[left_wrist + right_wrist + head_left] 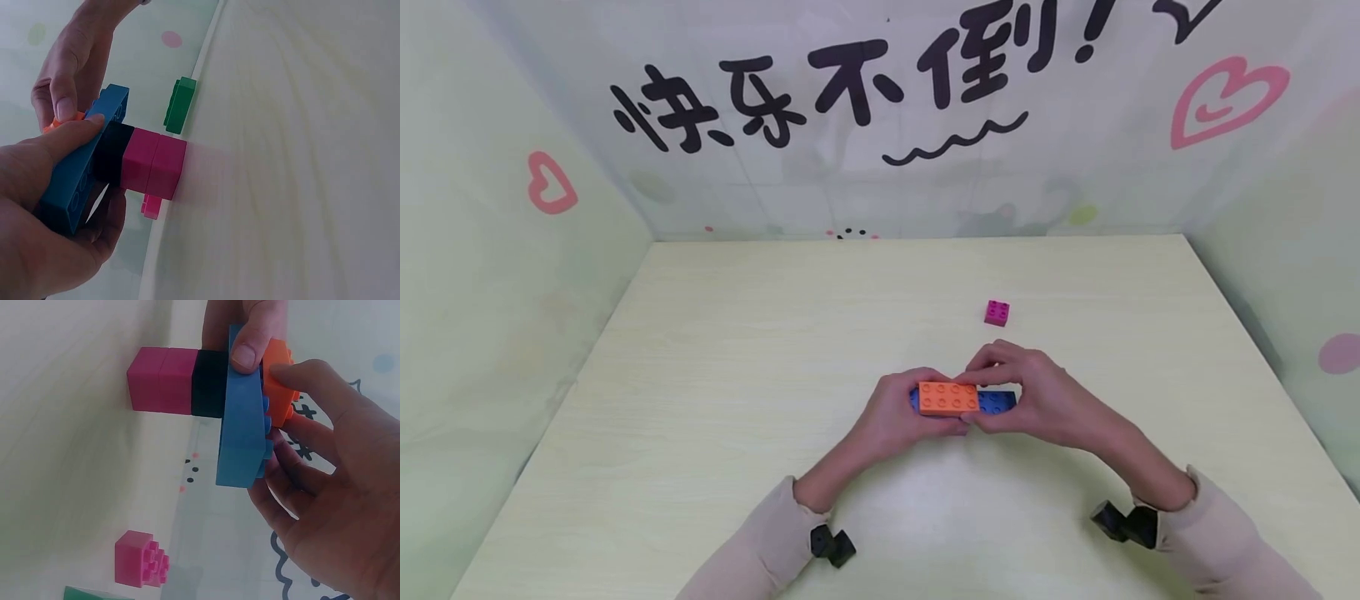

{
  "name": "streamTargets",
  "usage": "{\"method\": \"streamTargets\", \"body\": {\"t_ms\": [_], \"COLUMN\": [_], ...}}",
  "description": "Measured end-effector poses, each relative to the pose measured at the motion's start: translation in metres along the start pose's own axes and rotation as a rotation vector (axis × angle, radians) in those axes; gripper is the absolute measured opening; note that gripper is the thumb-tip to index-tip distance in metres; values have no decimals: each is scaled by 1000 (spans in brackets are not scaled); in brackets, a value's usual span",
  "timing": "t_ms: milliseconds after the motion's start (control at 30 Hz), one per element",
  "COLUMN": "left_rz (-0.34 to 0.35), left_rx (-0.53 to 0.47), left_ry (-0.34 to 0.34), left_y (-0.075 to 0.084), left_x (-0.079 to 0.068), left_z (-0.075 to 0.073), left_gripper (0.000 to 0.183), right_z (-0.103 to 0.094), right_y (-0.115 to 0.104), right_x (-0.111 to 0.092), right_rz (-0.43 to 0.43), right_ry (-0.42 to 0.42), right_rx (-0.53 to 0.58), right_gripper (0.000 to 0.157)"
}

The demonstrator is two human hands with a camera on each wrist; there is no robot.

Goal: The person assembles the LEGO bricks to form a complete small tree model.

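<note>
My left hand (pixel 895 412) grips a long blue toy brick (pixel 84 159), thumb along its side. Below the blue brick, a dark brick (pixel 208 383) and two stacked magenta bricks (pixel 160 380) form a column reaching down toward the table. On top of the blue brick lies an orange brick (pixel 948 398) with two rows of studs, over its left and middle part. My right hand (pixel 1052 396) pinches this orange brick between thumb and fingers at its right end. Blue studs show to the right of the orange brick, beneath the right hand.
A small magenta brick (pixel 997 313) stands on the pale wooden table (pixel 737 350) beyond the hands. A green brick (pixel 180 106) shows in both wrist views, hidden in the head view. Printed walls (pixel 820 192) bound the table at back and sides.
</note>
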State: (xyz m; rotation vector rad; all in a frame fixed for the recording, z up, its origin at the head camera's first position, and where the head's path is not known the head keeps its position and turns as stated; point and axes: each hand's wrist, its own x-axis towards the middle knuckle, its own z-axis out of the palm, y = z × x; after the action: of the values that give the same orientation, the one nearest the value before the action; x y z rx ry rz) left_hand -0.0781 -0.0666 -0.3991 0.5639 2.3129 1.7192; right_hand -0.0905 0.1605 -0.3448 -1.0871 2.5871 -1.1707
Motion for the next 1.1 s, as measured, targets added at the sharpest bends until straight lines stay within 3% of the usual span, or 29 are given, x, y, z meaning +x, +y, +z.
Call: {"method": "streamTargets", "body": {"t_ms": [333, 533, 767, 967, 1100], "left_rz": [8, 34, 165, 138, 127], "left_rx": [-21, 10, 121, 186, 175], "left_ry": [4, -75, -53, -44, -35], "left_y": [3, 8, 23, 28, 28], "left_x": [1, 1, -2, -3, -3], "left_z": [3, -7, -28, -26, -26], "left_gripper": [42, 50, 35, 28, 26], "right_z": [-4, -5, 2, 13, 12], "right_y": [-11, -13, 2, 20, 13], "right_x": [2, 3, -1, -11, -10], "right_rz": [6, -1, 63, 52, 4], "right_ry": [-28, -34, -32, 70, 116], "right_rx": [-133, -173, 12, 144, 158], "right_gripper": [39, 41, 39, 39, 40]}}
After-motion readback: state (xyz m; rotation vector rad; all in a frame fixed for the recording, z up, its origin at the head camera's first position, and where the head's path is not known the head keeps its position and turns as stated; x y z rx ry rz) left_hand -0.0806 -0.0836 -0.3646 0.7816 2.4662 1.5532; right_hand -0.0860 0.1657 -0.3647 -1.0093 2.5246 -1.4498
